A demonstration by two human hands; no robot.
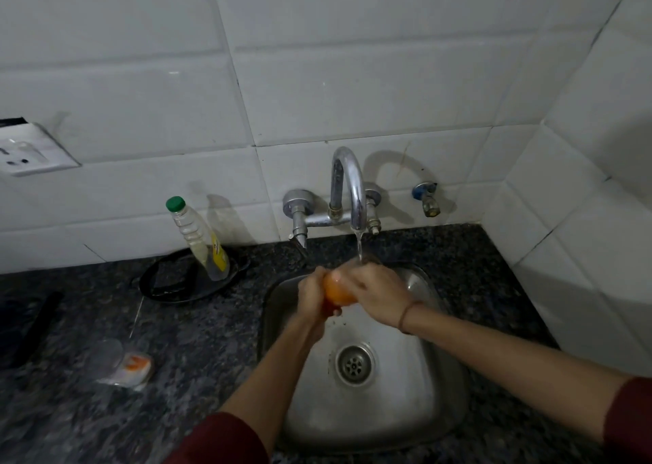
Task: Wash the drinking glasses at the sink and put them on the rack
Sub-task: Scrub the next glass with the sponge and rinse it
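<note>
Hands meet above the back half of a steel sink (388, 393), right under the tap (347, 188), where a thin stream of water (360, 248) falls onto them. Between them is an orange-tinted glass (337, 292), only a rounded patch of it showing. The left hand (312, 296) grips it from the left side, fingers curled around its body with the tips up at the top edge. The right hand (377, 294) closes over it from the right and above, its fingers wrapped across the upper part, so the rim and the mouth are hidden. A thin band (405, 317) circles the right wrist. The glass hangs in the air above the basin, behind the drain (354, 363), touching nothing but the two hands.

On the dark stone counter (211, 340) left of the sink, a second clear glass (106, 356) lies on its side, blurred, with an orange and white patch at its right end. Further back, also left of the sink, a bottle with a green cap (197, 238) leans in a black tray (169, 280).
</note>
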